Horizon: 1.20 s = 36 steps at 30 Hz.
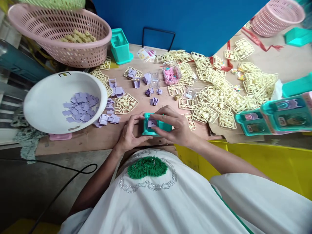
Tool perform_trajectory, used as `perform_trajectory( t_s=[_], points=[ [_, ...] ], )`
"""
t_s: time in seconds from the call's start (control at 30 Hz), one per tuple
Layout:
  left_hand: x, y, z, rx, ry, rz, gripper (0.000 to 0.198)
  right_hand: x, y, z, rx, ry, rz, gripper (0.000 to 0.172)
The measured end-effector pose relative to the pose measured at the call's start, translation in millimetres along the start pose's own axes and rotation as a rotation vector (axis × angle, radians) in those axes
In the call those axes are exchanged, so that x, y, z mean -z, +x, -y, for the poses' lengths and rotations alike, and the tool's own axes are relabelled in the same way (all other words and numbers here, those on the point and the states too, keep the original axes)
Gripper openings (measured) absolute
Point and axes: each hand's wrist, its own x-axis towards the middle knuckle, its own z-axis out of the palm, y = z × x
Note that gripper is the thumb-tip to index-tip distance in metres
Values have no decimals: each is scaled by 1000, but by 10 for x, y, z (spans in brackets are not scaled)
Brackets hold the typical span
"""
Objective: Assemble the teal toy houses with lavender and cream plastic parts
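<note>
Teal case [162, 125]: one, plastic, small and box-shaped, smooth, open face up, with a lilac piece [152, 123] set inside toward its left end. Located at the near side of the table [163, 104], just before the wearer's shirt [156, 204], between both hands.

Obscured: right end of case and part of its interior, beneath the right hand [179, 125]; underside, out of sight; fine detail of the lilac piece, too small to read. Cut by frame: green basket [53, 4], top left; teal packages [287, 113], right edge.

Left hand [129, 131]: fingers closed on the case's left end, thumb along the near edge. Right hand: fingertips at the lilac piece; whether they grip or merely touch it, cannot be told.

Adjacent: white bowl [46, 104] of lilac parts [81, 107], left; dark purple parts [154, 101], beyond the case; cream sprues [214, 84], heaped, right; clear tub [170, 83] of pink pieces [172, 74], farther back.
</note>
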Motion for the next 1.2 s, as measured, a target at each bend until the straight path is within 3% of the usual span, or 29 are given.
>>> perform_trajectory(
  t_s=[0.17,0.27,0.67,0.9,1.03,1.2],
  points=[
    [-15,9,-18,-8,11,-10,76,151,6,46,-173,6,-142,35],
    [-13,17,-21,-8,-1,-10,77,167,25,22,-274,109,-119,33],
    [-16,31,41,-27,-12,-9,79,-21,-103,-125,-136,105,5,23],
    [18,22,12,-33,40,-4,78,95,-25,-164,-85,35,151,24],
    [1,-15,-51,-104,112,1,56,159,34,-148,-83,43,219,27],
    [-110,-111,-73,-93,68,-55,39,94,-22,-187,-41,42,164,26]
  ],
)
